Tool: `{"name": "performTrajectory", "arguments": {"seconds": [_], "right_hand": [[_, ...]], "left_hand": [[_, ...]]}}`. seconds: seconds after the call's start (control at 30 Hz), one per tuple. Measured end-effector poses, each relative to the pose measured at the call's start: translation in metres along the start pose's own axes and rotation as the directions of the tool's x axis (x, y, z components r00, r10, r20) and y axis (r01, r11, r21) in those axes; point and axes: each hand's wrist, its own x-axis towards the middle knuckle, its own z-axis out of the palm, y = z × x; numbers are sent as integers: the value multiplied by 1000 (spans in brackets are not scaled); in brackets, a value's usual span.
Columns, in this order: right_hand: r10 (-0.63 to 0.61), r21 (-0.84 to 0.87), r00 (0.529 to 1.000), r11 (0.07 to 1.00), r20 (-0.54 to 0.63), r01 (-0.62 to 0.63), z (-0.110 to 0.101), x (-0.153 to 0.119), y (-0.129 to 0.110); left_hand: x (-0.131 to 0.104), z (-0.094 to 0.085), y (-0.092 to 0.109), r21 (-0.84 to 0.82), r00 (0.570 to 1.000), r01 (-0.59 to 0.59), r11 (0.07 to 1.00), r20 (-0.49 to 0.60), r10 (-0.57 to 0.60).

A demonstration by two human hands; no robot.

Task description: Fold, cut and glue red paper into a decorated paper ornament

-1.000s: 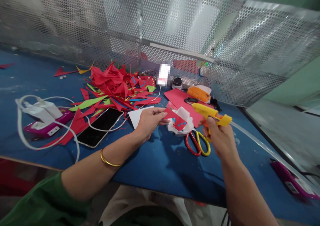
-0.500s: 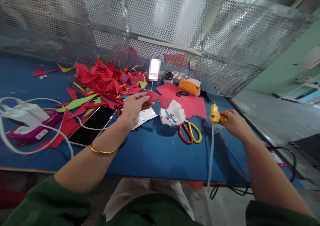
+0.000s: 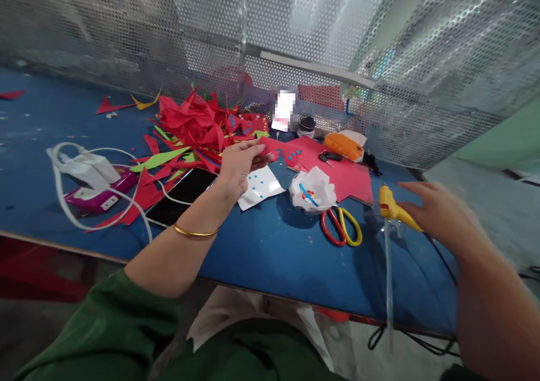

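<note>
1. Right hand (image 3: pixel 441 218) has opened off the yellow plastic glue gun (image 3: pixel 385 202); contact unclear.
2. Gun lies left of it, near the blue surface's (image 3: pixel 261 263) right edge, handle toward that hand.
3. Left hand (image 3: pixel 238 167) pinches red angular paper (image 3: pixel 272 145).

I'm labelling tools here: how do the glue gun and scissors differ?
The glue gun is mostly yellow; the scissors have one red and one yellow handle loop. A translucent stick extends from the glue gun; the scissors have none. The open right hand is beside the glue gun, away from the scissors. Both show yellow.
</note>
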Motion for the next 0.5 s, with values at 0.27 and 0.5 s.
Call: {"name": "performTrajectory", "arguments": {"seconds": [0.27, 0.5], "right_hand": [[-605, 249, 796, 766, -34, 593, 10, 21, -188], [-523, 158, 806, 852, 277, 499, 79, 68, -258]], "left_hand": [[12, -9, 6, -49, 991, -119, 992, -75, 115], [19, -15, 12, -89, 984, -127, 988, -136, 114]]}}
